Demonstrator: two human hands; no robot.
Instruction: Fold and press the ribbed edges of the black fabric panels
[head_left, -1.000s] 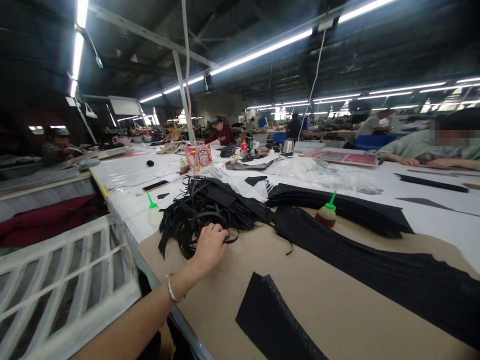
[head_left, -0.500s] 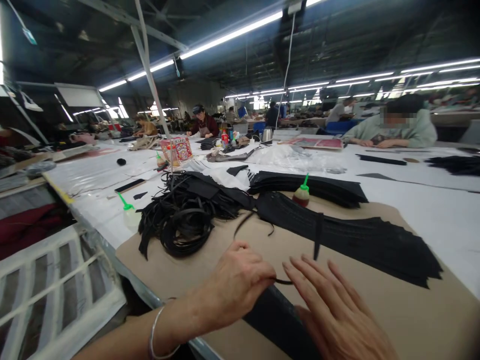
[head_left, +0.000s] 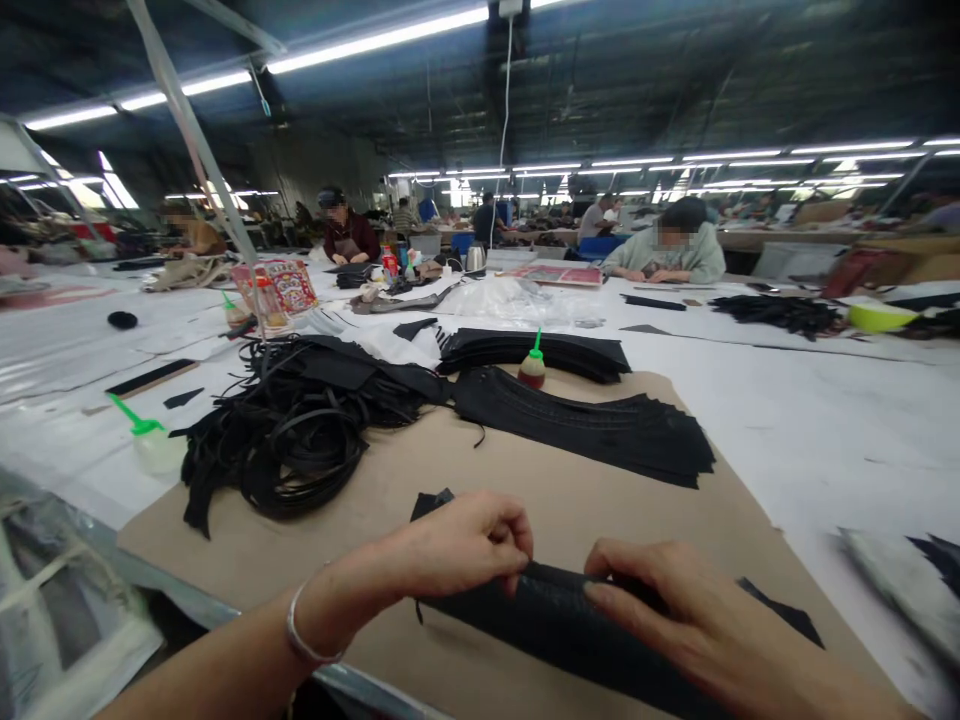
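Observation:
In front of me a long black leather-like panel [head_left: 555, 620] lies aslant on the brown board. My left hand [head_left: 480, 545], with a silver bangle on its wrist, is closed in a pinch at the panel's upper edge. Farther right along that edge, my right hand [head_left: 667, 600] has thumb and fingers closed on the panel, with part of it hidden beneath the palm. Dark material shows between thumb and forefinger there. A small black tail hangs out below my left wrist. Beyond my hands lies a fanned stack of black panels [head_left: 585, 420].
A heap of black strips [head_left: 300, 430] lies left on the brown board [head_left: 420, 455]. Green-tipped glue bottles stand behind the panels [head_left: 532, 368] and at the left [head_left: 154, 440]. Another stack of black pieces [head_left: 540, 350] lies farther back. Across the white table a person [head_left: 671, 245] leans over.
The view has swung right. My right hand, flat with fingers spread before, has closed on the panel's edge. The thin black strip that stretched between my hands no longer shows there.

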